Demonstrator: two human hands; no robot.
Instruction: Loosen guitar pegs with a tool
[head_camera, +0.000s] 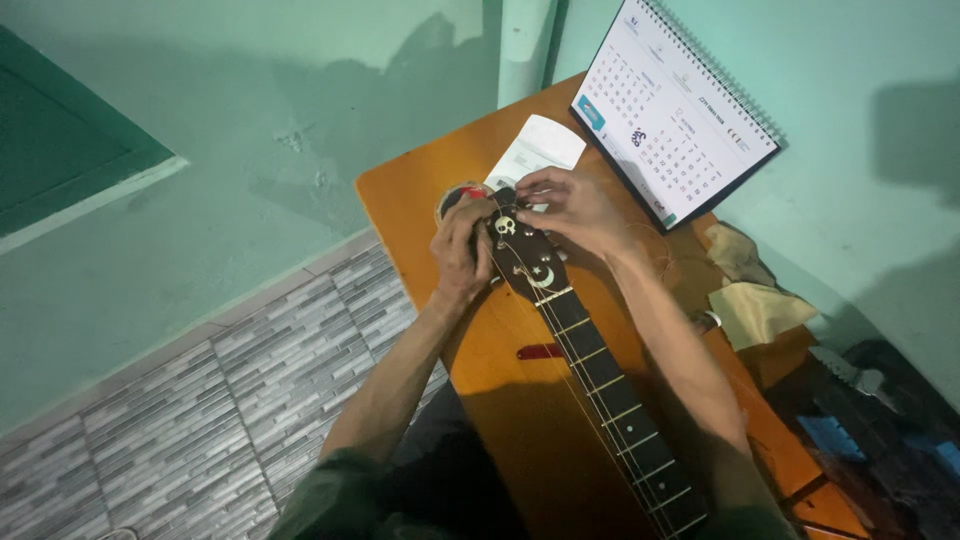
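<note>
Guitar headstock (520, 245) between left hand (460, 255) and right hand (578, 208), both gripping.

Dark guitar headstock (522, 247) with white inlays, orange table (420, 205), red pick (540, 351).

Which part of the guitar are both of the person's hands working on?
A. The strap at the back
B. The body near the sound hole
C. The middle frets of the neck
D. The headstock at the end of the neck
D: the left hand grips the side of the headstock while the right hand touches its top, above the wooden table.
</note>
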